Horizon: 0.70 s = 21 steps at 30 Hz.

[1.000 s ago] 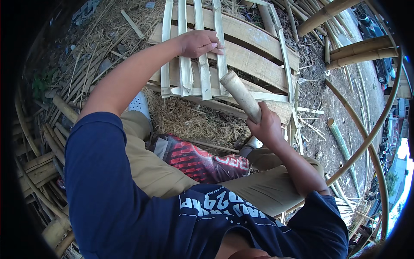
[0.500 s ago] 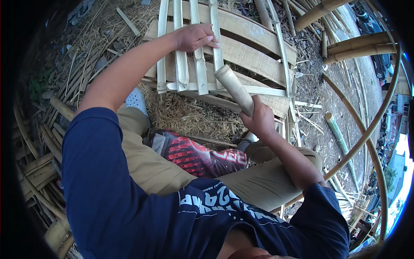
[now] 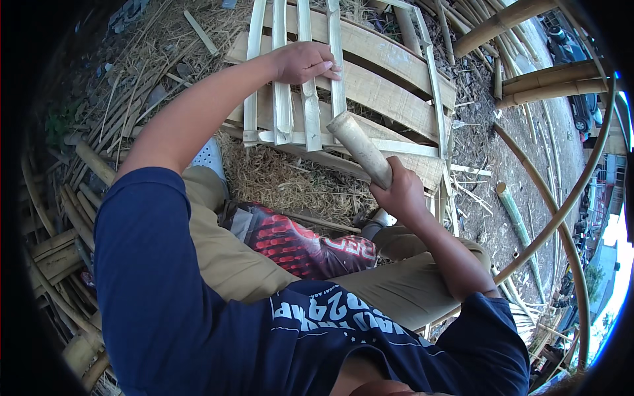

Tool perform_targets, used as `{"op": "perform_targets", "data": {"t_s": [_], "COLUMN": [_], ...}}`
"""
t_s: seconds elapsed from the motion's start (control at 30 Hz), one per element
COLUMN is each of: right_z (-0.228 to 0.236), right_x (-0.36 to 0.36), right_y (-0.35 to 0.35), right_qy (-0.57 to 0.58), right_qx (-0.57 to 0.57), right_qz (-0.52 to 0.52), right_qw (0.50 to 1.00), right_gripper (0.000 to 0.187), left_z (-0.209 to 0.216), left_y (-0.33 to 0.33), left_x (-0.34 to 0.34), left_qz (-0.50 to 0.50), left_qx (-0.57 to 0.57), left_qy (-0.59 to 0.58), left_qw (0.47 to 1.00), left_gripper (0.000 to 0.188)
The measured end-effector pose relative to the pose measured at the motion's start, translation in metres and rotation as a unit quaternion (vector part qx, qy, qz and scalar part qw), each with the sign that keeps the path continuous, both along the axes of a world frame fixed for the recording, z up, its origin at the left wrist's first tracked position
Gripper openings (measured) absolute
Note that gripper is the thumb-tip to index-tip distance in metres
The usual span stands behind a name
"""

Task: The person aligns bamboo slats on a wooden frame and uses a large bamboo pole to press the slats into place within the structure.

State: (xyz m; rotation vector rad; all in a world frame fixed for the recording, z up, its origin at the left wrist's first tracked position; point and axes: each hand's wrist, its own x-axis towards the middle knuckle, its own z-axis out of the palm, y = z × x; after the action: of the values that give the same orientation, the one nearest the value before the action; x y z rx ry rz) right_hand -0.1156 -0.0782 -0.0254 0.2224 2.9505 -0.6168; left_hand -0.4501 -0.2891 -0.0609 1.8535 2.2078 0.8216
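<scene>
My right hand (image 3: 400, 193) is wrapped round the lower end of a short, thick bamboo piece (image 3: 360, 148). Its free end points up and to the left, close to the lower end of a pale split-bamboo slat (image 3: 335, 36). My left hand (image 3: 305, 63), fingers curled, grips that slat by its edge. Beside it, more upright slats (image 3: 281, 119) lie side by side over wide wooden boards (image 3: 389, 86). A thin crosswise strip (image 3: 409, 149) runs along the boards' near side, partly behind the bamboo piece.
Straw-like shavings (image 3: 277, 175) cover the ground before my legs. A red and black printed sack (image 3: 290, 244) lies between them. Crossed, bent bamboo poles (image 3: 561, 214) stand at the right, with a greenish bamboo length (image 3: 518, 218) on the ground. Bamboo scraps (image 3: 129, 109) are heaped at the left.
The bamboo piece in my right hand has dropped slightly at its free end. My left hand keeps its grip on the slat, and the whole view has shifted a little.
</scene>
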Motion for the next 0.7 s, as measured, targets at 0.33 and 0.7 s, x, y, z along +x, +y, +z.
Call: {"op": "perform_targets", "data": {"t_s": [0.33,0.7], "right_z": [-0.01,0.008], "right_x": [-0.003,-0.002], "right_y": [-0.002,-0.006], "right_qy": [-0.03,0.021], "right_qx": [0.018,-0.02], "right_qz": [-0.032,-0.005], "right_qw": [0.999,1.0], "right_gripper": [0.054,0.048], "left_z": [-0.003,-0.004], "left_y": [-0.004,0.0], "left_x": [-0.01,-0.006], "left_qz": [-0.036,0.008], "left_qx": [0.052,-0.014], "left_qy": [0.029,0.037], "left_qw": [0.998,0.999], "left_gripper": [0.043,0.047]}}
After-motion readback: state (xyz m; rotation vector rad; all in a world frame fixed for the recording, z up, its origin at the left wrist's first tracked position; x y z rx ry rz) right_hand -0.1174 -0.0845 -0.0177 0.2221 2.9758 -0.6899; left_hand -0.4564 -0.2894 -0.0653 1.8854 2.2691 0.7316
